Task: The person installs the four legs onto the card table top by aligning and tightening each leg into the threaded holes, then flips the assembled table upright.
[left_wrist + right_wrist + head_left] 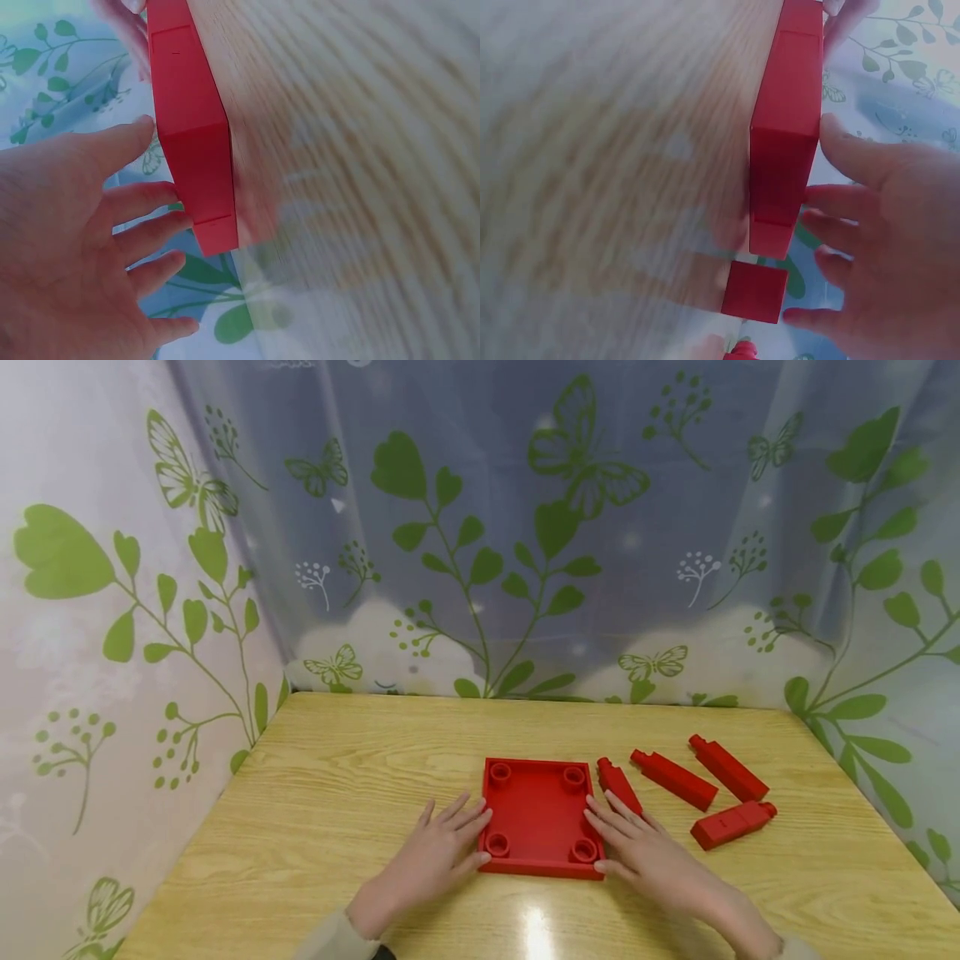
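A red square board lies flat on the table, with a raised rim and a round socket in each corner. My left hand touches its left side with spread, fairly straight fingers. At the opposite side, my right hand rests its fingertips along the rim, thumb near the front corner. Both wrist views show the board's plain outer walls, with the left palm and the right palm facing it. A red square post with a notched peg end lies just beyond my right fingers, partly hidden by them.
Several more red posts lie to the right: one angled post, another farther back, and one turned sideways. The wood-grain table meets a leaf-and-butterfly patterned curtain at the back and sides.
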`<act>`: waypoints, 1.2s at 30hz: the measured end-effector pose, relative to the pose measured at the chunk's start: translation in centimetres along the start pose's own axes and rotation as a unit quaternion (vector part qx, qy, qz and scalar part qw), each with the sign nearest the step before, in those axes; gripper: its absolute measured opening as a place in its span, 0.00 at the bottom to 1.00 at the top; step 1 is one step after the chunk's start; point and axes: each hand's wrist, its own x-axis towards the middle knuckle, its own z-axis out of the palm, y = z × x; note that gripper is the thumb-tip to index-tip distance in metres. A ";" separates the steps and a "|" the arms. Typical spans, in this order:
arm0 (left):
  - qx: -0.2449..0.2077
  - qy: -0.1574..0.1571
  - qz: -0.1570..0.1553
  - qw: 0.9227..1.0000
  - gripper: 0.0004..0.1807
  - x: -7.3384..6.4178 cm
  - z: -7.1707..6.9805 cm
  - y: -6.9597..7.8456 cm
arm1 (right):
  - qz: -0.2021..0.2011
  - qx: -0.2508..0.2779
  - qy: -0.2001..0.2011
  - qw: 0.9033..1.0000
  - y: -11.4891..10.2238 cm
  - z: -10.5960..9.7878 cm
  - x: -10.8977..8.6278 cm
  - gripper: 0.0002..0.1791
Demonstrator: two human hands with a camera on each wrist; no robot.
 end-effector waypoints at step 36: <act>-0.035 -0.026 -0.017 0.999 0.40 0.9 0.2 0.1 | 0.182 0.112 0.111 0.971 4.2 0.0 1.7 0.42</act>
